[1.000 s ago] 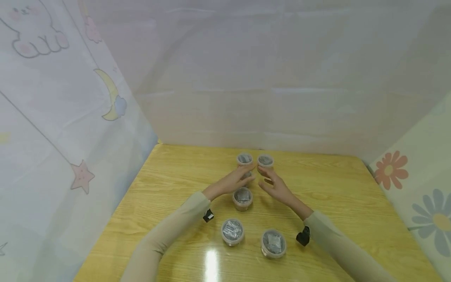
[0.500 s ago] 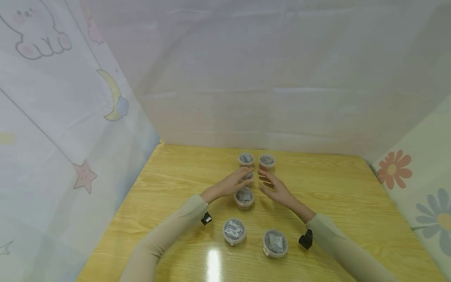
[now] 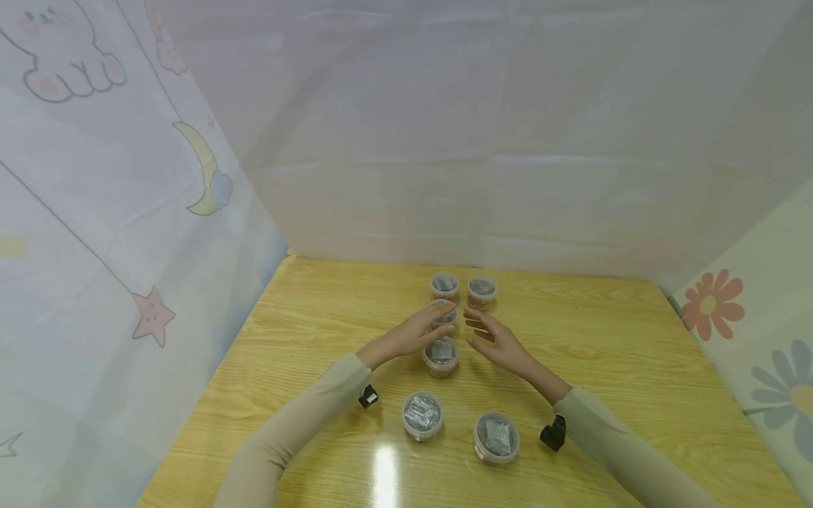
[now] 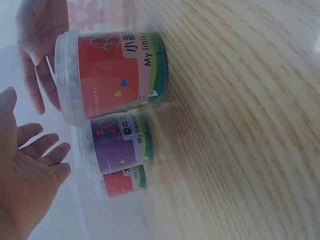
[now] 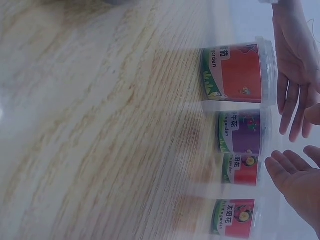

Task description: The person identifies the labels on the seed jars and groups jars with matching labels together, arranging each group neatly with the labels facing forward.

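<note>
Both hands hover with relaxed, slightly bent fingers over a column of small round lidded tubs, holding nothing. My left hand (image 3: 409,333) is above the lids of the middle tub (image 3: 447,311) and the nearer tub (image 3: 440,356), partly covering them. Just right of that column is my right hand (image 3: 502,346), its fingertips facing the left ones across a narrow gap. In the left wrist view, the closest tub (image 4: 117,75) has a red label with tomatoes; behind it stand a purple-labelled tub (image 4: 120,142) and a red-labelled tub (image 4: 122,182). All stand upright.
At the back, a left tub (image 3: 444,286) and a right tub (image 3: 482,291) stand side by side. Nearer the person are another left tub (image 3: 422,415) and right tub (image 3: 496,437). Pale cloth walls (image 3: 483,176) enclose the wooden table (image 3: 305,339) behind and on both sides.
Both hands have drawn back slightly from the rear tubs, and their fingertips have moved a little apart. More of the middle tub's lid shows. The tubs stand as before.
</note>
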`<state>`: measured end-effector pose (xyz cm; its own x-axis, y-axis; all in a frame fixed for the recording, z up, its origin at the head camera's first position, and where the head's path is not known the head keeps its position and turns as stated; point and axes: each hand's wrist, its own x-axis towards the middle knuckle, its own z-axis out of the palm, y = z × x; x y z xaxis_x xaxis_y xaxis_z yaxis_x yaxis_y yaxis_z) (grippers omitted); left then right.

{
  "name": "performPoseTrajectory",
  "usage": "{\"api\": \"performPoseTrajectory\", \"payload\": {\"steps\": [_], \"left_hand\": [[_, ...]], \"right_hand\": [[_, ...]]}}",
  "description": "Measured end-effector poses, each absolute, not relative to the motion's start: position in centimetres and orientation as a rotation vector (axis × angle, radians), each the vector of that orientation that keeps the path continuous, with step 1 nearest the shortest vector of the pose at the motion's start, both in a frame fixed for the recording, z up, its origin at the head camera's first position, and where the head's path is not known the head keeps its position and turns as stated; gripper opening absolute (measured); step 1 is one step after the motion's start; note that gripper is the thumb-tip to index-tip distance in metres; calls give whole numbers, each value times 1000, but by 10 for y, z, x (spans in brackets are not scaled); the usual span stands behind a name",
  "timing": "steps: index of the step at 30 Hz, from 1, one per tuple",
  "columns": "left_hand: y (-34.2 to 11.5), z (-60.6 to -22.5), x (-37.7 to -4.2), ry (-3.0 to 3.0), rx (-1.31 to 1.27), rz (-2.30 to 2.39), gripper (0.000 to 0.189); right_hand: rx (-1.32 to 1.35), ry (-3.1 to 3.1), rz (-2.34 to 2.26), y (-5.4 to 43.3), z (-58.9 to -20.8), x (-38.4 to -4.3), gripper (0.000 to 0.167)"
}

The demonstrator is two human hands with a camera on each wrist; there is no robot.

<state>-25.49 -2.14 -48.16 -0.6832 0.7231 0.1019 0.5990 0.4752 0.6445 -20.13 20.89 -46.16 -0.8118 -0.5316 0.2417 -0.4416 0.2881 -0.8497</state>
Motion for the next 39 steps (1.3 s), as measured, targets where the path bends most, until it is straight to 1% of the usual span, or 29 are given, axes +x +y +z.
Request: {"api": "performPoseTrajectory", "payload": {"steps": [2,9,19,28,34,39], "left_hand": [[-23,-482,-253,2525,1152,1008,62],[-26,-483,-249,2504,1224,1046,60],[-27,-484,-246,2499,1356,1081,56],[-33,-486,-243,2471,1416,1113,54],[-36,-487,-241,2451,1425,1127,54],[-38,-488,-239,2447,1383,1117,53]], "right_hand": [[-935,2443,-1572,209,-462,-201,55],[-955,2443,-1594,216,-493,-209,57],[-966,2459,-1578,216,-491,-205,58],[-968,2472,-1555,213,-492,-202,55],[-1002,2446,-1559,211,-488,-199,52],[-1011,2426,-1573,210,-487,-198,51]]}}
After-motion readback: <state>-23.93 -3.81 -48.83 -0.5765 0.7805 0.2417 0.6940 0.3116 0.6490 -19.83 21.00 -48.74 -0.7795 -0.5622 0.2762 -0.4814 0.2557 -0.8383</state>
